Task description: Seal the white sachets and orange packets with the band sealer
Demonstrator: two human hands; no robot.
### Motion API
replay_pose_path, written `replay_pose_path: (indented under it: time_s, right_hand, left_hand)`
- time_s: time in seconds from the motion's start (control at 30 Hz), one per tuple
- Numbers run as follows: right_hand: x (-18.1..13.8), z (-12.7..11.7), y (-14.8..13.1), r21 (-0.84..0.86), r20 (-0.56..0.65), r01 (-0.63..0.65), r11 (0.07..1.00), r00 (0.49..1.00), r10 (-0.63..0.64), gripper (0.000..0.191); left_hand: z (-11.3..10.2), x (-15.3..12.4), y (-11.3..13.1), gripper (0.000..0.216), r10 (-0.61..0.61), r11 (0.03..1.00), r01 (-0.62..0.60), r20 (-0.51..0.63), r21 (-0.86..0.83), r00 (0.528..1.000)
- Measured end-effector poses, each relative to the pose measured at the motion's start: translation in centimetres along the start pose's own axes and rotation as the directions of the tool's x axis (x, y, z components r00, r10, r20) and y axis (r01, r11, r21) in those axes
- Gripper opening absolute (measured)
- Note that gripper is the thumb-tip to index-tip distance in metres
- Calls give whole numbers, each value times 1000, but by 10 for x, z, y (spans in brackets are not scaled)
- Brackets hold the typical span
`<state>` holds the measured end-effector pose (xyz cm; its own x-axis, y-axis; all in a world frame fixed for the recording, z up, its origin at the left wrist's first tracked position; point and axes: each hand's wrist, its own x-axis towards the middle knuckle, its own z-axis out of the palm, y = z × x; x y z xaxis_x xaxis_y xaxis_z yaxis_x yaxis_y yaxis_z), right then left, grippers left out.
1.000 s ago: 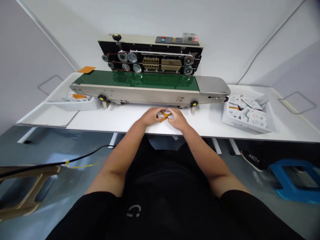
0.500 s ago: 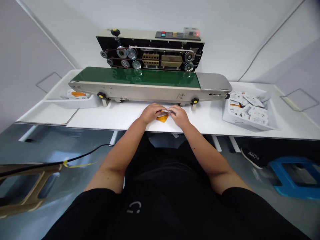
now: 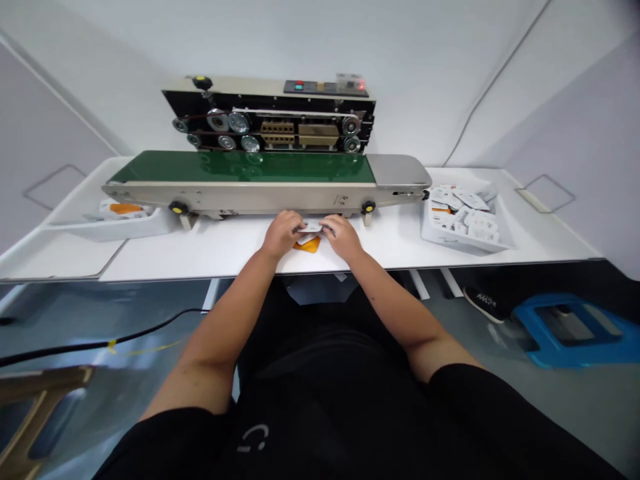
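My left hand and my right hand meet at the front of the white table. Together they pinch a small white sachet by its two ends. Fingers of both hands are curled closed on it. An orange piece lies on the table just under the sachet. Right behind my hands stands the band sealer with its green conveyor belt.
A white tray of several white sachets sits at the right end of the sealer. Another white tray holding sachets with orange sits under the belt's left end. A blue stool and a black shoe are on the floor at right.
The head camera has swung right, so everything sits further left in view. My hands stay together on the sachet, and the orange piece now shows beneath it on the table.
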<state>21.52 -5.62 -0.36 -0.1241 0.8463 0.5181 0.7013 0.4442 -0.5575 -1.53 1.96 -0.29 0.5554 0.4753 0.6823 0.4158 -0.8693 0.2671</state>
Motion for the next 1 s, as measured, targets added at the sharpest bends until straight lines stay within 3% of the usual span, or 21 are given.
replay_pose_path:
  time_s: [0.23,0.43,0.6,0.73,0.87,1.0]
  right_hand:
    - [3,0,0,-85,19,-36,996,999,38,31]
    - [3,-4,-2,-89,-66,-85,992,995,79,30]
    - [-2,-10,-7,-11,-201,-55,998,978,52,30]
    - [-7,-18,-11,171,-378,-3,985,923,69,26]
    - [8,-49,-8,342,-483,-59,938,845,229,23]
    - [57,-107,5,388,-521,-157,908,775,357,26]
  left_hand:
    - [-6,5,10,19,25,996,-12,139,-91,990]
    - [-5,6,10,27,8,998,4,202,-61,979]
    - [0,3,5,24,-56,998,53,127,30,990]
    - [-2,1,4,23,-81,994,78,40,70,996]
    - [-2,-1,4,23,-52,997,52,-1,50,999]
    - [1,-2,3,23,-60,998,60,-19,27,998]
